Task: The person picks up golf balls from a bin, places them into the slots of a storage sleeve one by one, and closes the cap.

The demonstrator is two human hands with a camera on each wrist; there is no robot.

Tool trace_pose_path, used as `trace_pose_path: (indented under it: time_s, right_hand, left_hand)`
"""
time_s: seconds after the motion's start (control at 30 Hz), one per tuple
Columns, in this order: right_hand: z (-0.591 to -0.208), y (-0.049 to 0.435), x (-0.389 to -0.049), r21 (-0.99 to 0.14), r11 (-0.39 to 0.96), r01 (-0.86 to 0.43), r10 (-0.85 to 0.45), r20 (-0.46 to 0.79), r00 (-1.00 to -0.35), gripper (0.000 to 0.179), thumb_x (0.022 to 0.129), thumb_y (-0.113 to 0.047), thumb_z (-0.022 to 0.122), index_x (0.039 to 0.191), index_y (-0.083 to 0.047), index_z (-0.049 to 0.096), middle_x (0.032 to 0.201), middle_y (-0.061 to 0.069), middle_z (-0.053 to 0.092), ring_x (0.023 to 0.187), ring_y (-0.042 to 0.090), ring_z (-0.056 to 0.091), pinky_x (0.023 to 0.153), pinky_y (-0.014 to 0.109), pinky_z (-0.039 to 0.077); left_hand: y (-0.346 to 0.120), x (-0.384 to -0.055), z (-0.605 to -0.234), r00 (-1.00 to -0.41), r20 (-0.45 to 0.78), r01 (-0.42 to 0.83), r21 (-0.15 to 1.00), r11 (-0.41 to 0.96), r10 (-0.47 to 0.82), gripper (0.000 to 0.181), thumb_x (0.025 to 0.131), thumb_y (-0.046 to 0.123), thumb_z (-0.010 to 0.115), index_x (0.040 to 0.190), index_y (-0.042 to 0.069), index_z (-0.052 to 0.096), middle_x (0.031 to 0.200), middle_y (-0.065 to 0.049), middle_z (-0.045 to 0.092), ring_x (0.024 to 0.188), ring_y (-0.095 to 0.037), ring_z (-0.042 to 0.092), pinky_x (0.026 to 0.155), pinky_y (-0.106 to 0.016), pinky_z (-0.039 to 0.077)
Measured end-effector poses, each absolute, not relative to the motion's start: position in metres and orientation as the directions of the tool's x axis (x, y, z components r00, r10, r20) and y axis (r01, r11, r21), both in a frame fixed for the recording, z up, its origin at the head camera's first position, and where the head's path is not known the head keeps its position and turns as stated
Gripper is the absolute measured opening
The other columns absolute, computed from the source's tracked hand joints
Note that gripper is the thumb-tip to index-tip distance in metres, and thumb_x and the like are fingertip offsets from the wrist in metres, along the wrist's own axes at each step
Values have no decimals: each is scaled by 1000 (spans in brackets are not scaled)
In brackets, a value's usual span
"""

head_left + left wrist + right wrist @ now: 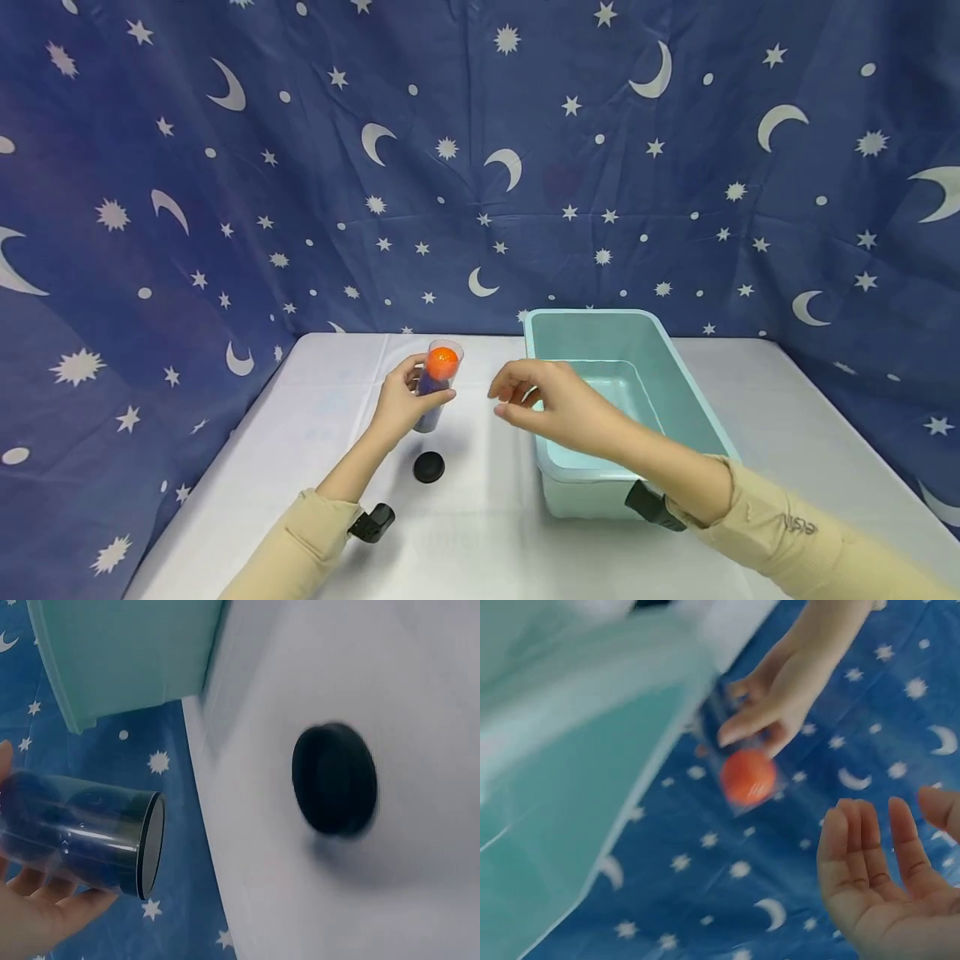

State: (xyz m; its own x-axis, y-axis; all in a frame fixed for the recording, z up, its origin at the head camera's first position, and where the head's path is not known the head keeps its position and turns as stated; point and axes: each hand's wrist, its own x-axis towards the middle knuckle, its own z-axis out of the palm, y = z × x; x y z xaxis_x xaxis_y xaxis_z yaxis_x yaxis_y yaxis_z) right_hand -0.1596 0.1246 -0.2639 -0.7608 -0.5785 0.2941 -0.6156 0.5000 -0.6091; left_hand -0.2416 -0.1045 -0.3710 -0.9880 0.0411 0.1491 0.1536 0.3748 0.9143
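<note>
My left hand (401, 402) grips a clear plastic tube (429, 412), its thumb and fingers curled round the side. Near the tube's open top sits an orange ball (442, 363); darker blue contents show below it through the wall. In the left wrist view the tube (82, 832) has a dark rim round its base. My right hand (558, 400) hovers to the right of the tube, its fingers loosely bent and nothing between them. A round black cap (429, 467) lies on the table just below the tube.
A pale green plastic bin (551, 492) stands on the white-covered table (465, 550), right of the tube and under my right forearm. Behind the table hangs a dark blue cloth (450, 183) with moons and stars. Each wrist carries a small black camera (372, 523).
</note>
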Motion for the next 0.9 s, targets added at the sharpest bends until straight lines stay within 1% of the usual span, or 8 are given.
trace_pose_path:
  time_s: [0.13,0.3,0.43,0.5,0.63,0.7,0.77,0.9]
  right_hand:
    - [-268,104,-145,-569,466,-678,-603,357,-714,6,85,-5,64,90,-9,64,85,-2,65,78,7,58,75,23,52]
    - [-284,87,-133,-530,418,-738,-593,456,-664,11,84,-2,64,92,-9,63,88,-1,65,80,11,59,75,20,51]
    - [-300,72,-130,-520,414,-747,-587,475,-655,13,83,-1,65,92,-9,63,89,-1,64,81,9,58,76,18,50]
    - [-309,64,-132,-450,459,-766,-597,482,-641,11,83,-2,65,92,-9,63,89,-2,64,80,10,58,74,17,50]
    - [-326,50,-139,-141,572,-808,-645,530,-550,8,83,-6,67,89,-10,64,81,-3,59,73,10,54,67,16,46]
    - [-334,43,-142,-27,599,-800,-665,540,-516,7,82,-8,68,87,-11,63,78,-4,56,68,9,51,62,16,43]
    - [-342,36,-145,28,612,-790,-679,531,-507,8,81,-9,70,85,-11,63,75,-4,54,65,8,49,59,15,40]
    - [-355,19,-151,73,646,-760,-696,466,-546,10,80,-14,72,81,-14,62,71,-5,53,60,6,47,52,12,32]
  left_hand:
    - [-117,-240,-367,-986,163,147,914,379,-13,59,75,13,79,127,9,52,116,-20,62,109,-35,59,96,-53,45]
    - [-129,-239,-365,-985,168,143,911,387,-32,60,75,13,79,128,7,52,119,-22,61,112,-37,58,98,-53,44]
    - [-138,-237,-365,-982,181,150,909,390,-46,60,76,14,78,129,5,50,121,-23,60,114,-38,57,99,-53,43]
    - [-142,-237,-365,-980,192,155,907,392,-58,60,77,14,78,129,5,50,122,-24,60,114,-38,57,99,-53,42]
    - [-149,-235,-367,-979,188,146,914,380,-75,60,77,15,78,130,6,50,124,-23,59,115,-37,56,99,-51,43]
    - [-152,-234,-368,-981,179,138,918,373,-77,61,77,15,78,130,6,49,125,-23,58,116,-37,56,99,-51,43]
    - [-156,-232,-369,-982,175,135,918,374,-77,61,78,14,77,130,5,49,127,-24,57,117,-38,55,100,-52,42]
    - [-162,-232,-371,-977,195,150,910,386,-81,61,77,13,77,130,3,48,129,-25,55,119,-40,53,102,-52,41]
